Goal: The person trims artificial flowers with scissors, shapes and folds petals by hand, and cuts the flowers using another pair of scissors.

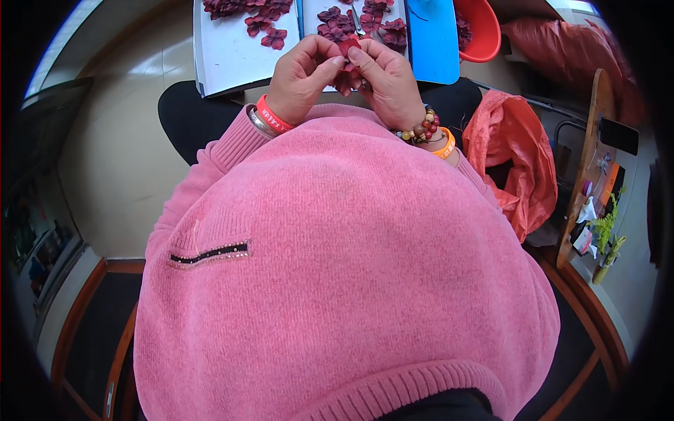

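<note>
Seemingly a home (or homelike room): tiled floor [130, 151], wooden table [593, 130], green plant [606, 224].

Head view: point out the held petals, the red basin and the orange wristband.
Held petals [347, 82], head view: lower part.
Red basin [487, 34], head view: right-side wall.
Orange wristband [447, 145], head view: visible band.

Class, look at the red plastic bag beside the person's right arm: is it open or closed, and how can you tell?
Open: the red plastic bag gapes at the mouth, showing its dark inside.
</note>
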`<state>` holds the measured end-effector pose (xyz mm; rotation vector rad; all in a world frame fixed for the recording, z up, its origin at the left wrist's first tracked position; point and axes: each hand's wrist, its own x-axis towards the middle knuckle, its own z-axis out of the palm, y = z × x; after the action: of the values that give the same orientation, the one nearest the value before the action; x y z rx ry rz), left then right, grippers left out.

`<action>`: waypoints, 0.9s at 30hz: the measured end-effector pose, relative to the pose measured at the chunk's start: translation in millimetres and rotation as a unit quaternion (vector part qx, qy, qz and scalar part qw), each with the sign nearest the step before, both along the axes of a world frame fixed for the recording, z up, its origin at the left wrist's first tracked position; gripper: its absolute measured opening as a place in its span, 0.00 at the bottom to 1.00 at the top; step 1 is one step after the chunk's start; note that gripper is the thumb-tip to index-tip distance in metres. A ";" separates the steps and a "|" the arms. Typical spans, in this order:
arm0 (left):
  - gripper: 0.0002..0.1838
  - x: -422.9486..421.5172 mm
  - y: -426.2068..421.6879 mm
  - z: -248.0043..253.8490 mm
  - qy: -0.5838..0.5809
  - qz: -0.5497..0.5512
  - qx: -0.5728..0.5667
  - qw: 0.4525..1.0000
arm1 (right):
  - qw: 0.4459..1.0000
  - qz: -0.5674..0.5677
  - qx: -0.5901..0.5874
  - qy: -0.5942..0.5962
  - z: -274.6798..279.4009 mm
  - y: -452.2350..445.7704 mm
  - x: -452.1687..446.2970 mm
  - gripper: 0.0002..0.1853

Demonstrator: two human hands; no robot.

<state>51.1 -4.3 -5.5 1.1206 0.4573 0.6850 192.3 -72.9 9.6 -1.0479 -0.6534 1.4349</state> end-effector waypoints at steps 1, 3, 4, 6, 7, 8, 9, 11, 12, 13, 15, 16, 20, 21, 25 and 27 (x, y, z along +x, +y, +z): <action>0.05 -0.8 0.7 -1.6 0.006 0.003 0.005 1.000 | 1.000 -0.002 -0.001 -0.008 -0.6 0.7 -0.3 0.09; 0.06 -0.9 1.6 -8.5 0.021 0.011 0.009 1.000 | 1.000 -0.006 -0.006 -0.023 -1.8 1.0 -0.9 0.09; 0.06 0.0 3.4 -14.8 0.030 0.017 0.009 0.999 | 0.998 -0.007 -0.013 -0.055 -3.1 1.4 -0.3 0.09; 0.07 -0.6 9.8 -18.6 0.054 0.046 0.030 0.997 | 0.992 -0.009 -0.024 -0.121 -6.3 5.9 2.9 0.09; 0.08 -2.5 15.1 -18.5 0.069 0.068 0.051 0.994 | 0.990 -0.002 -0.039 -0.137 -8.9 9.2 7.7 0.08; 0.09 -5.3 19.4 -18.4 0.084 0.092 0.071 0.990 | 0.987 0.006 -0.054 -0.154 -13.2 11.3 14.9 0.08; 0.11 -8.4 26.0 -12.8 0.044 0.106 0.044 0.992 | 0.983 0.016 -0.069 -0.170 -18.6 14.1 23.1 0.08; 0.12 -26.7 37.1 21.9 0.055 0.038 0.082 0.994 | 0.968 -0.009 -0.057 -0.243 -39.4 20.7 42.4 0.07; 0.12 -36.1 39.6 43.0 0.034 -0.006 0.087 0.996 | 0.959 -0.020 -0.050 -0.278 -45.6 25.4 51.1 0.07; 0.13 -46.5 42.6 63.3 -0.007 -0.055 0.122 0.991 | 0.954 -0.044 -0.062 -0.290 -46.1 29.5 57.5 0.07; 0.15 -58.4 50.4 109.7 -0.106 -0.172 0.202 0.958 | 0.940 -0.067 -0.047 -0.331 -43.1 41.7 66.7 0.08; 0.16 -59.8 53.6 133.0 -0.165 -0.238 0.248 0.925 | 0.932 -0.081 -0.040 -0.351 -43.9 49.2 74.3 0.09; 0.16 -63.6 52.2 179.9 -0.212 -0.352 0.266 0.872 | 0.896 -0.064 -0.001 -0.440 -52.2 79.2 89.9 0.11; 0.17 -62.5 53.0 185.7 -0.229 -0.379 0.273 0.854 | 0.878 -0.076 -0.006 -0.473 -55.0 79.7 88.4 0.18; 0.17 -54.3 35.2 191.6 -0.254 -0.423 0.306 0.814 | 0.822 -0.083 0.002 -0.564 -55.2 65.3 80.0 0.12; 0.17 -52.1 28.6 188.8 -0.255 -0.430 0.306 0.810 | 0.897 -0.048 -0.056 -0.435 -62.6 50.4 70.5 0.07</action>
<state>-0.9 24.2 183.3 1.5043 -0.7798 0.2754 262.8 -22.5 -53.0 -1.8071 -1.1339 0.8667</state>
